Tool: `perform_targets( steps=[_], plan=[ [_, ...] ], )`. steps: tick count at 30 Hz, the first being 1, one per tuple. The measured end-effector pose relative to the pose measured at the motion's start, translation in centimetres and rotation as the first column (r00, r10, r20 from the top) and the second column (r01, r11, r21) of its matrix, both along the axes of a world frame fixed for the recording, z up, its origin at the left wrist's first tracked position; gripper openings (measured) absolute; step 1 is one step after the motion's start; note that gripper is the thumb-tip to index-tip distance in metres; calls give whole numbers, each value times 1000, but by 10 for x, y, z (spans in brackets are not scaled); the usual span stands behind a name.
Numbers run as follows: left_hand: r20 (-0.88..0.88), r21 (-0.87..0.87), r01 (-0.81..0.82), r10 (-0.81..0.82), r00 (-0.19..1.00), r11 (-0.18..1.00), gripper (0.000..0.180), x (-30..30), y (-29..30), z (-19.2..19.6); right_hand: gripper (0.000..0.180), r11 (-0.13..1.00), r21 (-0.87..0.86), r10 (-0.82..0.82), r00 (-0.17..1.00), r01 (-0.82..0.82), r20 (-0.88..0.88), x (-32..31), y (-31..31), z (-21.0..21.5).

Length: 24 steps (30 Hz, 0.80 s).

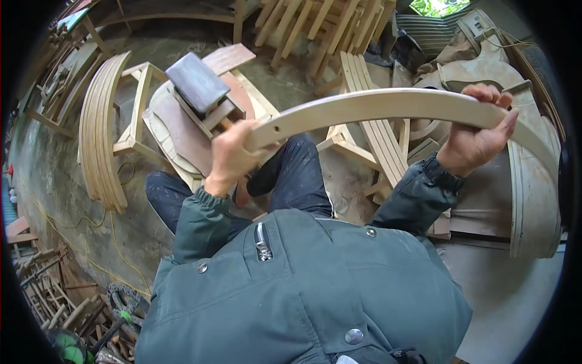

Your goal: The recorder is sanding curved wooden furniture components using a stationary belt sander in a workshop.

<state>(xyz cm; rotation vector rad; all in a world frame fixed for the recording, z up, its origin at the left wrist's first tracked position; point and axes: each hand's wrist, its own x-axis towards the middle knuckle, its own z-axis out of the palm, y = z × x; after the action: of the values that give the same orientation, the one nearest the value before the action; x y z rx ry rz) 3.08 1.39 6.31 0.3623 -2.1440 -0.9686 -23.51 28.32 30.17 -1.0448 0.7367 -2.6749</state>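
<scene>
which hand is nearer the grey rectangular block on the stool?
Left. The left hand grips the curved pale wooden slat just below the grey rectangular block; the right hand holds the slat far across.

Pale curved slat (388, 104), green jacket (303, 291)

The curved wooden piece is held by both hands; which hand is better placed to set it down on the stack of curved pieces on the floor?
Probably the left hand. It holds the end of the curved wooden piece nearer to the stack, which lies on the person's left. The right hand grips the far end.
</scene>
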Motion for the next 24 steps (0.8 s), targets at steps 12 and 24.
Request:
perform_targets(
  steps=[12,24],
  plan=[
    [8,-409,-409,452,892,816,39,53,-29,24,24,905,-335,401,785,-261,472,-1,-6,-123],
    [258,380,156,-267,929,912,34,5,35,33,52,844,458,-68,903,279,-425,77,-125,-116]
  ],
)
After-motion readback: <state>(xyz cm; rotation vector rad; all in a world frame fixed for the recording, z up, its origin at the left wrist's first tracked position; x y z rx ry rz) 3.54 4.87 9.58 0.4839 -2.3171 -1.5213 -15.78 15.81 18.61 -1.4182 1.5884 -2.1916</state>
